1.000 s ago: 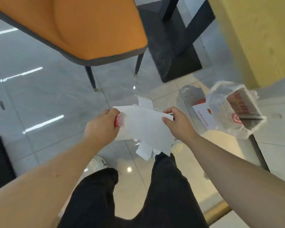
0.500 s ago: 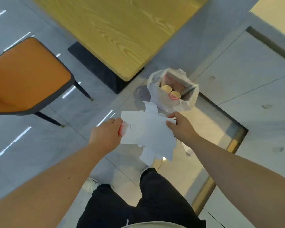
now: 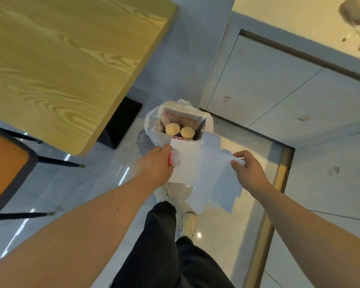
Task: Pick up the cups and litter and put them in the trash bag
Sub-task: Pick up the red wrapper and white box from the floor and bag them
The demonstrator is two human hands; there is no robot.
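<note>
A flattened white cardboard box (image 3: 204,171) hangs in front of me, gripped at both ends. My left hand (image 3: 155,166) pinches its left edge together with a small red and white wrapper (image 3: 173,160). My right hand (image 3: 248,169) holds the right edge. Just beyond the cardboard, on the floor, stands the open white trash bag (image 3: 152,125). Inside it are a red printed box and two paper cups (image 3: 180,129) standing side by side. The cardboard's top edge overlaps the bag's near rim.
A wooden table (image 3: 60,59) fills the upper left, its black base (image 3: 121,121) beside the bag. An orange chair (image 3: 4,169) stands at the left. My legs and shoes (image 3: 187,224) are below the cardboard. A metal floor strip (image 3: 279,179) runs on the right.
The view has swung from the chair towards the table and bag. The bag now sits straight ahead of my hands, and the cardboard has come up to its rim. Both grips are unchanged.
</note>
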